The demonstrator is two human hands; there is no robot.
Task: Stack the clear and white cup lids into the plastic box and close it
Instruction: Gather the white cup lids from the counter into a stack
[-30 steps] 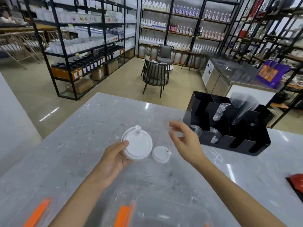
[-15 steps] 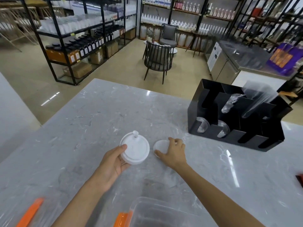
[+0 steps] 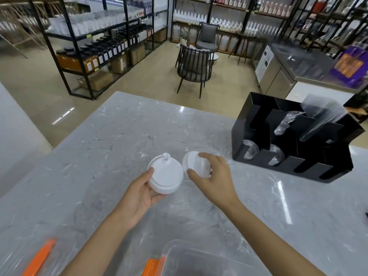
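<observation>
My left hand point(image 3: 137, 194) holds a stack of large white cup lids point(image 3: 166, 175) above the marble counter, thumb on top and fingers underneath. My right hand point(image 3: 214, 176) grips a smaller stack of white lids point(image 3: 194, 162), tilted up right beside the large stack. The clear plastic box point(image 3: 199, 259) with an orange latch point(image 3: 152, 266) lies open at the near edge, below both arms. Its clear lid with an orange clip point(image 3: 39, 255) rests at the bottom left.
A black compartment organiser point(image 3: 294, 140) stands at the right on the marble counter point(image 3: 111, 140), with clear dome lids and plastic-wrapped sleeves in it. Beyond the counter are chairs and shelving racks on the shop floor.
My right hand dropped onto the small white lids on the counter, closed on them and lifted them up next to the large stack. The left hand kept its hold.
</observation>
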